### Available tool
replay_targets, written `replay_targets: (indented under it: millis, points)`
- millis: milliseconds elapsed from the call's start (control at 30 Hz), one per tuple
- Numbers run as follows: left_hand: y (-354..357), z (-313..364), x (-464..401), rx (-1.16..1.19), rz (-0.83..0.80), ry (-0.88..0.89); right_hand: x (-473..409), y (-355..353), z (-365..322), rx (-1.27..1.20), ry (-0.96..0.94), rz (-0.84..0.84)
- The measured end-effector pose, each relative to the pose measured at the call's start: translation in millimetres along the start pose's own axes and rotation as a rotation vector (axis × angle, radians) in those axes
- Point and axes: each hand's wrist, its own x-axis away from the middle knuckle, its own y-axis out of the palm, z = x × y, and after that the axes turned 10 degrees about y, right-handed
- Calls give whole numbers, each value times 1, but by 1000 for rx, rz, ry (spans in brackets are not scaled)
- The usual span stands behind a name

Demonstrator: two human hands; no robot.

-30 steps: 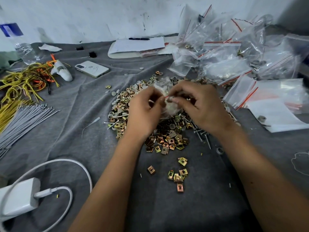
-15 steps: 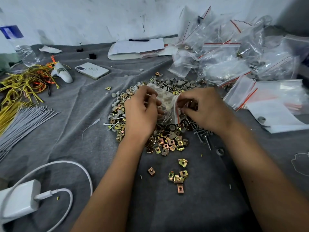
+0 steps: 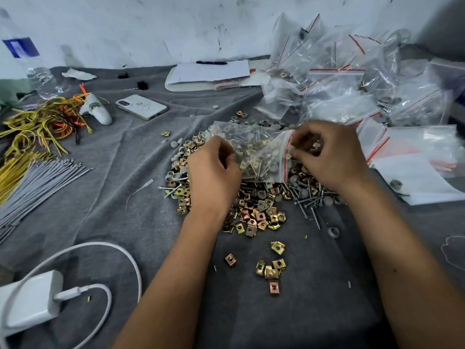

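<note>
A small clear zip bag with a red seal stripe holds screws, clip nuts and grey washers. It lies on its side just above the hardware pile. My left hand grips the bag's lower left part. My right hand pinches its red-striped mouth end at the right. The heap of brass clip nuts, screws and grey washers spreads over the grey cloth under both hands.
Many filled and empty zip bags pile at the back right. A phone, yellow wires and grey cable ties lie at the left. A white charger with cable sits front left. Loose clip nuts lie nearer me.
Both hands have spread apart, pulling the crumpled bag out flat and sideways. The right hand moved right with the mouth end; the left moved left and slightly down.
</note>
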Motion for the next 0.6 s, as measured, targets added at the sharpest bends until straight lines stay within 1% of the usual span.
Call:
replay_targets:
  millis: [67, 133, 233, 333, 467, 533, 600]
  points:
    - [0, 0, 0, 9, 14, -32, -1, -6, 3, 53, 42, -113]
    - [0, -1, 0, -7, 25, -36, 0, -12, 4, 100, 55, -276]
    - [1, -3, 0, 9, 22, -48, 1, -16, 2, 28, 19, -453]
    - [0, -3, 0, 36, 9, -78, 2, -14, -2, 35, -16, -579]
    - [0, -2, -2, 115, 29, -152, 6, -10, -7, 136, -43, -611]
    - [0, 0, -2, 159, 61, -198, 8, -4, -11, 246, -53, -582]
    - [-1, 1, -3, 222, 124, -257, 9, 1, -16, 289, -62, -546]
